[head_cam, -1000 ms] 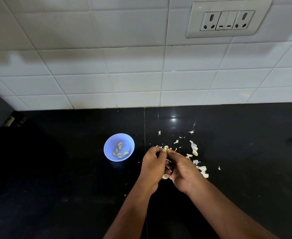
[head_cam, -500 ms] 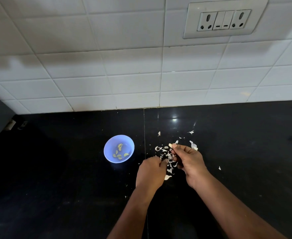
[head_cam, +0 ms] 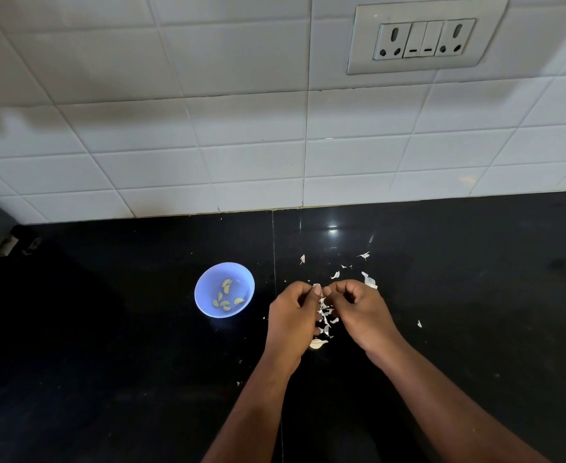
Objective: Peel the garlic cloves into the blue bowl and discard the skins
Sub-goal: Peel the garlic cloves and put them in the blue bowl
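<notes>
A small blue bowl [head_cam: 204, 307] stands on the black counter left of my hands, with several peeled yellowish garlic cloves [head_cam: 225, 297] inside. My left hand [head_cam: 291, 317] and my right hand [head_cam: 363, 309] are held fingertip to fingertip just above the counter, fingers curled. Together they pinch a small garlic clove [head_cam: 316, 285], which is mostly hidden by the fingers. White garlic skins [head_cam: 325, 317] lie scattered on the counter between and under my hands, and a larger piece [head_cam: 317, 343] lies by my left wrist.
More skin flakes [head_cam: 369, 281] are strewn beyond my right hand toward the white tiled wall [head_cam: 241, 155]. A socket and switch panel [head_cam: 425, 38] sits on the wall at upper right. The black counter [head_cam: 107, 329] stretches to both sides.
My right hand reached out over the skins, came up with a clove at its fingertips, then drew back to meet my left hand. The bowl has not moved.
</notes>
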### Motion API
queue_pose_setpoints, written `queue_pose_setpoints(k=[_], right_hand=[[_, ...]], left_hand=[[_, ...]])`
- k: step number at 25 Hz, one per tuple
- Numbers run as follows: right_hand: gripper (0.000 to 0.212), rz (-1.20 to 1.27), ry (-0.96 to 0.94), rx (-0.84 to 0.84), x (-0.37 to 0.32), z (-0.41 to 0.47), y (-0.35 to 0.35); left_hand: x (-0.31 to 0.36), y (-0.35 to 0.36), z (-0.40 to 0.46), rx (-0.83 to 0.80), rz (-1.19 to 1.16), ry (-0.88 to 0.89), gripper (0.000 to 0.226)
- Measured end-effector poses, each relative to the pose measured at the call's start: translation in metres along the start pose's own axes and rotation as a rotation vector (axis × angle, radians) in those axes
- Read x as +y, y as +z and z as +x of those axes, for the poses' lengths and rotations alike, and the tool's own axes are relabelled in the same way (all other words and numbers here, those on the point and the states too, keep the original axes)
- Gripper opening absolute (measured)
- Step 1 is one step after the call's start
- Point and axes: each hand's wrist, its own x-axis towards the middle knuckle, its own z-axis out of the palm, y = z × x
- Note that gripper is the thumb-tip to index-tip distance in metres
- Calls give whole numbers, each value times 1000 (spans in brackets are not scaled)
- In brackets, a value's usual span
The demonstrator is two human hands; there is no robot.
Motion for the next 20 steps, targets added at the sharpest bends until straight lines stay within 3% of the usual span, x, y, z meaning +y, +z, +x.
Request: queue_pose_setpoints(k=[4,8,12,16,18,20], right_hand=[[14,-130,-47,-89,-3,-4,-3],[14,-316,-93,-57,-7,0,-7],[18,-250,-32,-47,-11,3,-7],[15,-10,46,-67,-11,-1,-4],[16,-66,45,14,-11,2,-6],[31,-311,46,85,-7,7,-11]], left_hand=[[-7,-1,4,19,127,94,24],[-5,2,-1,23,248,212,32],[-8,7,-1,-7,111,111,33],[-7,9,3,0,-82,-28,27],[-5,8,3,9,-148,-70,32],[-5,8,3,17,-142,-80,34]])
